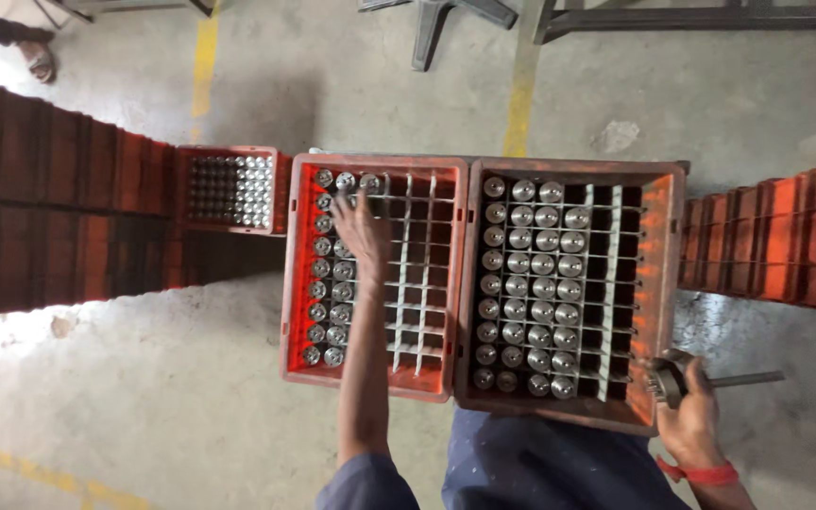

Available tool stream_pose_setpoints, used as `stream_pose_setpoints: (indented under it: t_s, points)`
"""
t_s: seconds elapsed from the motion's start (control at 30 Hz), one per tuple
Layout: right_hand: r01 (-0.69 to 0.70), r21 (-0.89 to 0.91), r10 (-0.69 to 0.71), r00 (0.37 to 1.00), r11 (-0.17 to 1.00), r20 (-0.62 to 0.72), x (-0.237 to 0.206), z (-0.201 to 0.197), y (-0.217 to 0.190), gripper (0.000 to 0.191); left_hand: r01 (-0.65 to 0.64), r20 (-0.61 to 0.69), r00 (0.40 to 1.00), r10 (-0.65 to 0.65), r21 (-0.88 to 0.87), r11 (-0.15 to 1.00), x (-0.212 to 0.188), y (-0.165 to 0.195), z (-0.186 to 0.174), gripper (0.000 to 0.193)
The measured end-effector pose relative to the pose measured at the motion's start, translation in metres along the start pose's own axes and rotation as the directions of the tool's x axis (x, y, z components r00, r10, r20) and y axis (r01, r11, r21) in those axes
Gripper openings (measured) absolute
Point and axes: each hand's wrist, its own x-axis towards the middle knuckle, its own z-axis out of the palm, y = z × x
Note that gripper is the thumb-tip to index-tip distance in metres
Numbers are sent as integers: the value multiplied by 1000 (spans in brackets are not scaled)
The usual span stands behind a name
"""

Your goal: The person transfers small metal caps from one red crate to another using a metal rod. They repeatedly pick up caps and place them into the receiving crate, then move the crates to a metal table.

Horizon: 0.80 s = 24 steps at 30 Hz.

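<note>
Blue-clad lap sits at frame bottom as the left hand reaches into the left orange crate, fingers together over a round metal part at the far grid slots. Right hand, w/ red wristband, is clamped on a metal gauge tool at the near-right corner of the right crate, approx. half filled w/ parts.
</note>
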Motion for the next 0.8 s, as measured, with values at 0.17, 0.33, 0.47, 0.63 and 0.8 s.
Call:
stream_pose_setpoints:
  t_s: [0.17,0.33,0.47,0.63,0.8]
  points:
    - [-9,-17,9,1000,1000,-10,-3,15,3,42,-17,43,999,17,-5,1000,30,1,6,45]
    - [-17,-68,18,1000,998,15,-16,4,2,40,-50,110,992,55,-51,997,26,-11,-25,44]
    - [-72,-68,69,996,995,-53,-24,-4,11,39,-122,-158,987,43,-539,833,-22,-18,-67,52]
    - [-82,-37,87,988,996,129,-19,50,31,27,612,757,653,24,-510,-605,-126,81,-62,43]
    - [31,-159,16,959,987,283,-35,130,24,37,568,649,760,-8,-659,493,-208,146,-95,43]
